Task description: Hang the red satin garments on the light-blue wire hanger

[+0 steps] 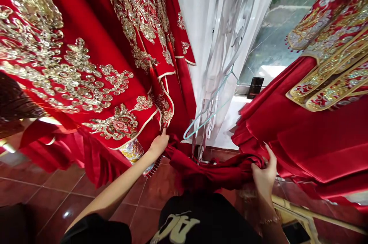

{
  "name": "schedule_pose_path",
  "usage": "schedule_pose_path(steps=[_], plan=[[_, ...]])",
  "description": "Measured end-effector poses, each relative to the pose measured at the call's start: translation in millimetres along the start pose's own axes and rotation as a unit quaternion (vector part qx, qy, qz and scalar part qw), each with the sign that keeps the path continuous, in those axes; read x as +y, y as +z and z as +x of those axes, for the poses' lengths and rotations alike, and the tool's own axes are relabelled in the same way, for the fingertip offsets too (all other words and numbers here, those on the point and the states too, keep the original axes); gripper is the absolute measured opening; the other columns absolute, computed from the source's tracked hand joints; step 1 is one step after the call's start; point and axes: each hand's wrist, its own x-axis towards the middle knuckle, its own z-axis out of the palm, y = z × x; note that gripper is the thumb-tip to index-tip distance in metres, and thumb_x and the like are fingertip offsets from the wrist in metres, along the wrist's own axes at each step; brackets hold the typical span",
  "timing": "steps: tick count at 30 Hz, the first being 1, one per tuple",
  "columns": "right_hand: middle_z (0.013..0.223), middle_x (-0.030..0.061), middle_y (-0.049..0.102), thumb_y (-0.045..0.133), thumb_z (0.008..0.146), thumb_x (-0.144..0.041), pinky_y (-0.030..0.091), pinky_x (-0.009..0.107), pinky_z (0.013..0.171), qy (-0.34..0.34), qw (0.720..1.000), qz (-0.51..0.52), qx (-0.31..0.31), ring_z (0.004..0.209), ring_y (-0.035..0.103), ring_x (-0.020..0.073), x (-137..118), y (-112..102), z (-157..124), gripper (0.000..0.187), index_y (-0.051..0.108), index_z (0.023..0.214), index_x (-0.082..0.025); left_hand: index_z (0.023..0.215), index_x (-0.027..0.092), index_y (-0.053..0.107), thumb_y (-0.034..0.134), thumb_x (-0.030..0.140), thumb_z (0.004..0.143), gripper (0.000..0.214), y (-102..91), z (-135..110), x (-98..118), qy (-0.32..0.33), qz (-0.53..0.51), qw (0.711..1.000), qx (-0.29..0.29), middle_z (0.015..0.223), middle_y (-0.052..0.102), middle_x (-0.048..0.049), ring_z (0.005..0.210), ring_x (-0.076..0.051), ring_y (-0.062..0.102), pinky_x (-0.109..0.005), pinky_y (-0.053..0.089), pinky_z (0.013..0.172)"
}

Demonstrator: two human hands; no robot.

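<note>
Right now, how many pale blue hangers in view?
1: a pale blue hanger in front of the white scrollwork grille, right of the red embroidered gown. More may hide behind the garments.

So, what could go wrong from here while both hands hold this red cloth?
The left hand holds the bunched red satin right beside gold sequin embroidery, so a pull could perhaps snag it. The right hand works near a pale blue hanger, which might get knocked. Low fabric could also touch the tiled floor.
</note>
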Motion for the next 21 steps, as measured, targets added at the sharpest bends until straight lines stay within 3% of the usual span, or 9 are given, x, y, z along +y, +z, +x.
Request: schedule_pose_path(steps=[4,7,11,13,15,17,21], plan=[[0.146,0.0111,0.055,0.062,0.062,-0.018,0.049,0.046,0.104,-0.029,0.999,-0.002,0.021,0.117,0.062,0.028,-23,-3,-5,0.086,0.051,0.147,-0.025,0.089,0.006,0.073,0.041,0.0,0.088,0.033,6.7,13,-7,-0.029,-0.062,0.997,0.028,0.124,0.064,-0.0288,0.101,-0.035,0.073,-0.048,0.054,0.093],[0.14,0.0112,0.059,0.062,0.062,-0.018,0.053,0.043,0.095,-0.036,0.999,-0.006,0.037,0.106,0.065,0.0259,-29,-10,-12,0.084,0.052,0.146,-0.025,0.079,0.013,0.073,0.049,0.005,0.082,0.026,15.2,22,-12,-0.021,-0.15,0.988,0.033,0.122,0.069,-0.0193,0.106,-0.03,0.071,-0.042,0.053,0.098],[0.133,0.0101,0.063,0.061,0.062,-0.017,0.051,0.044,0.097,-0.032,0.999,-0.008,0.033,0.106,0.065,0.0257,-29,-16,-20,0.081,0.055,0.143,-0.024,0.074,0.015,0.074,0.053,0.009,0.075,0.021,33.6,27,-9,-0.023,-0.282,0.958,0.042,0.098,0.076,-0.0101,0.108,-0.026,0.069,-0.036,0.054,0.095],[0.134,0.0098,0.062,0.062,0.063,-0.018,0.048,0.044,0.102,-0.032,0.999,-0.013,0.032,0.113,0.063,0.0267,-29,-17,-24,0.077,0.058,0.14,-0.023,0.071,0.015,0.073,0.056,0.011,0.071,0.017,43.2,25,-4,-0.03,-0.332,0.941,0.055,0.101,0.075,-0.0106,0.111,-0.028,0.066,-0.04,0.052,0.099],[0.129,0.0091,0.065,0.062,0.064,-0.019,0.049,0.042,0.099,-0.025,0.999,-0.02,0.029,0.107,0.064,0.0248,-28,-16,-27,0.075,0.06,0.138,-0.023,0.067,0.017,0.072,0.061,0.012,0.066,0.013,51.5,20,4,-0.029,-0.373,0.925,0.061,0.109,0.073,-0.0097,0.117,-0.027,0.062,-0.041,0.047,0.104],[0.115,0.007,0.068,0.062,0.064,-0.019,0.051,0.039,0.092,-0.019,0.999,-0.023,0.024,0.093,0.064,0.0207,-27,-14,-29,0.074,0.06,0.138,-0.023,0.065,0.018,0.071,0.065,0.013,0.062,0.008,58.8,13,12,-0.017,-0.419,0.907,0.043,0.103,0.073,-0.0076,0.108,-0.025,0.065,-0.038,0.049,0.101],[0.096,0.0032,0.067,0.062,0.064,-0.018,0.052,0.035,0.083,-0.034,0.999,-0.011,0.025,0.078,0.06,0.0167,-24,-11,-31,0.073,0.061,0.137,-0.022,0.068,0.017,0.065,0.066,0.021,0.062,0.007,72.2,4,20,-0.017,-0.508,0.861,-0.005,0.072,0.067,-0.0018,0.07,-0.018,0.065,-0.031,0.055,0.073]])
